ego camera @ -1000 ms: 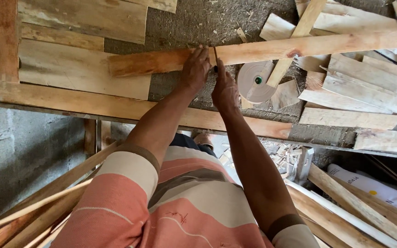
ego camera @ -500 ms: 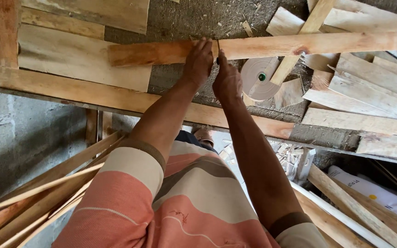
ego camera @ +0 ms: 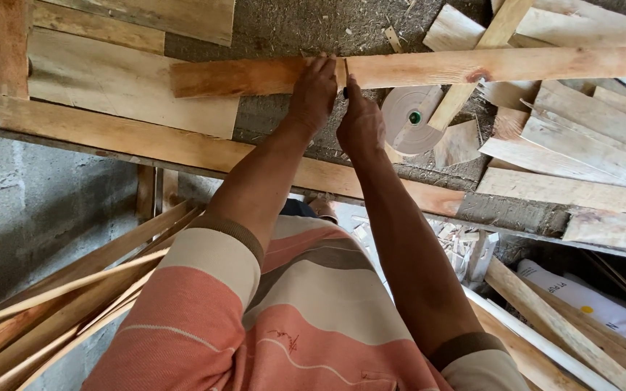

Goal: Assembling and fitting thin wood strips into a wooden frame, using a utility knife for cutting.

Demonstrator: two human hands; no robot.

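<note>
Nearest, at six o'clock, a striped salmon-and-grey cotton shirt point(ego camera: 291, 326) fills the view, with thin pale wood strips point(ego camera: 59, 304) leaning at eight o'clock. Farther up, both arms reach toward twelve. The left hand point(ego camera: 313, 94) lies curled over a long, rough-sawn reddish timber batten point(ego camera: 414, 69), apparently steadying it. The right hand point(ego camera: 360, 127) pinches a small dark pencil-like tool against its edge. Beyond, at one o'clock, a flat grey disc point(ego camera: 411, 108) rests in sawdust.
</note>
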